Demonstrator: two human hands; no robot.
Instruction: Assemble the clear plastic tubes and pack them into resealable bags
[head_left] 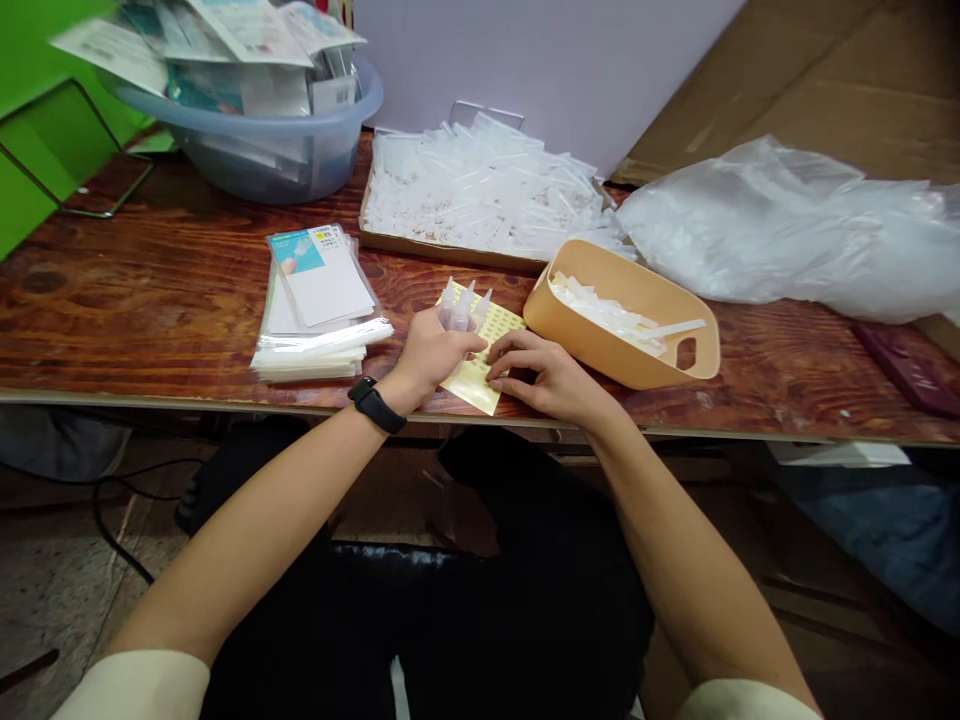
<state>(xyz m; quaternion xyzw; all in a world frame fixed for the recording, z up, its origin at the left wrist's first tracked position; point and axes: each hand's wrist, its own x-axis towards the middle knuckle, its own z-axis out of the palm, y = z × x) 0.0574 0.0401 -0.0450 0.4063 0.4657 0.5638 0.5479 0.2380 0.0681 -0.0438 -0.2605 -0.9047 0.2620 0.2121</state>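
My left hand [435, 352], with a black watch at its wrist, is closed around several small translucent plastic tubes [461, 308] with pointed tips, which stick up past the fingers. Under both hands lies a yellow sheet of small round stickers [475, 388] at the table's front edge. My right hand [546, 375] rests over the right side of this sheet. Its fingers are bent, with the thumb and forefinger tips a little apart at the sheet's surface. Nothing shows between them, though a small sticker there could be too fine to make out.
Left of my hands is a stack of printed cards in clear sleeves [322, 290]. An orange bin [600, 352] with white plastic pieces stands to the right. Behind are a cardboard tray [450, 252] of clear plastic pieces, a blue basin [300, 150] of packets and a plastic bag [780, 230].
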